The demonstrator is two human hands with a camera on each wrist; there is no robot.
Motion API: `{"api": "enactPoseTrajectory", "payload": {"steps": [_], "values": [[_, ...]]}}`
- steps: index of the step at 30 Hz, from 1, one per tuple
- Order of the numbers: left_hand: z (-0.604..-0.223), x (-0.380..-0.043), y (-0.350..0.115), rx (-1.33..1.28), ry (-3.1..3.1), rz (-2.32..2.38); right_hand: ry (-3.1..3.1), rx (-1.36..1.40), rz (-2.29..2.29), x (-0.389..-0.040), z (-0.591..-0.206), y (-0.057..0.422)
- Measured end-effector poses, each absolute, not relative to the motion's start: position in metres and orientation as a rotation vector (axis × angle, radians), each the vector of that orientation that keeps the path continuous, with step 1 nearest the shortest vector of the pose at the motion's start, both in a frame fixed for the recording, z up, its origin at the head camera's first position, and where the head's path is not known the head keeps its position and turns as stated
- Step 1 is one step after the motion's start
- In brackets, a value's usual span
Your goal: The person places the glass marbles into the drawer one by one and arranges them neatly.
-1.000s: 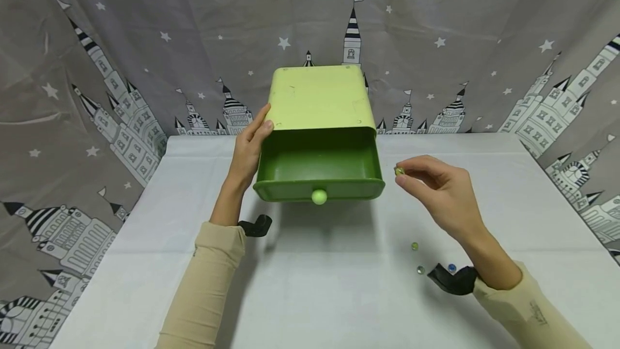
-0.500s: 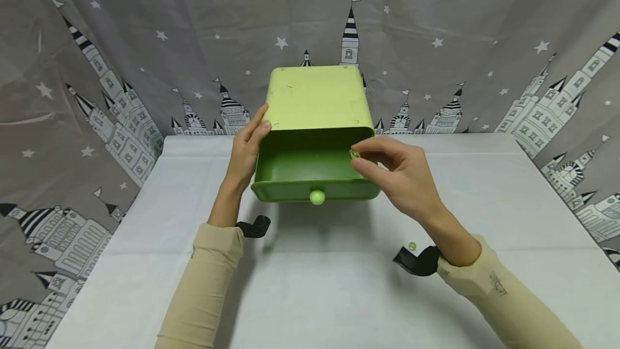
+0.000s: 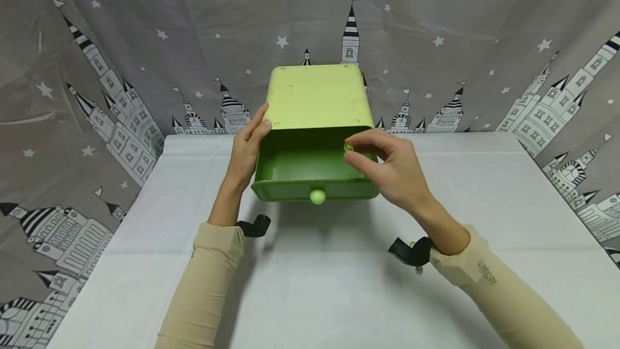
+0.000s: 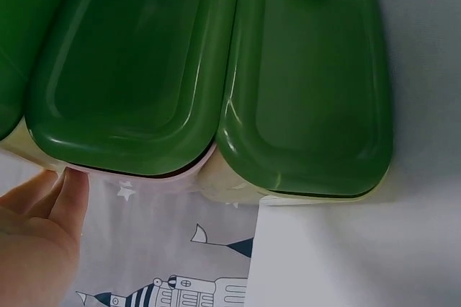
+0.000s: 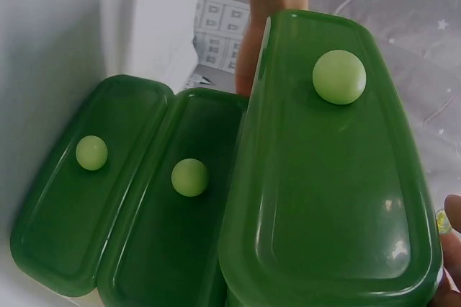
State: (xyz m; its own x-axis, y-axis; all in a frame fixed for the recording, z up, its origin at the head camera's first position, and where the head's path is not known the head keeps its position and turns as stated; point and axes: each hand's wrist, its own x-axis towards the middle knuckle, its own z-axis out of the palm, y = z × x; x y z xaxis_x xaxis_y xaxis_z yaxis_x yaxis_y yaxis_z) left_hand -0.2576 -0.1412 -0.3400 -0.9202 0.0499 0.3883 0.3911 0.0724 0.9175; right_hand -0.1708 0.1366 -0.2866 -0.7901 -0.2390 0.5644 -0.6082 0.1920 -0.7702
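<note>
A small chest of drawers (image 3: 317,96) has a pale yellow-green top and dark green drawers with round knobs. Its top drawer (image 3: 281,192) is pulled out; the lower two show pushed in, in the right wrist view. My left hand (image 3: 244,155) rests against the chest's left side, fingers extended along it, also visible in the left wrist view (image 4: 43,228). Over the right part of the open drawer, my right hand (image 3: 392,166) pinches a green glass marble (image 3: 348,147) between thumb and forefinger. The drawer's deeper interior is partly hidden.
A white cloth covers the table (image 3: 310,295). Another green marble (image 3: 412,243) and a clear marble (image 3: 418,270) lie on it, partly hidden by the black strap (image 3: 409,252) at my right wrist. A grey curtain (image 3: 203,31) with printed castles hangs behind.
My right hand has carried the green marble leftward from beside the chest to over the open drawer, slowing in the last half second. My left hand stays on the chest.
</note>
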Motion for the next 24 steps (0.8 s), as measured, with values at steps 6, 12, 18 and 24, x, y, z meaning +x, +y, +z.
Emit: {"api": "enactPoseTrajectory", "payload": {"steps": [6, 12, 18, 24], "values": [[-0.3394, -0.2581, -0.1414, -0.443, -2.098, -1.931, -2.174, 0.777, 1.646, -0.1739, -0.2869, 0.1373], [-0.3396, -0.2580, -0.1418, -0.446, -2.101, -1.930, -2.180, 0.784, 1.659, -0.1732, -0.2885, 0.1388], [-0.3405, -0.2582, -0.1422, -0.447, -2.097, -1.931, -2.184, 0.779, 1.663, -0.1715, -0.2897, 0.1396], [-0.3406, -0.2584, -0.1419, -0.443, -2.098, -1.930, -2.181, 0.780, 1.665, -0.1701, -0.2900, 0.1406]]}}
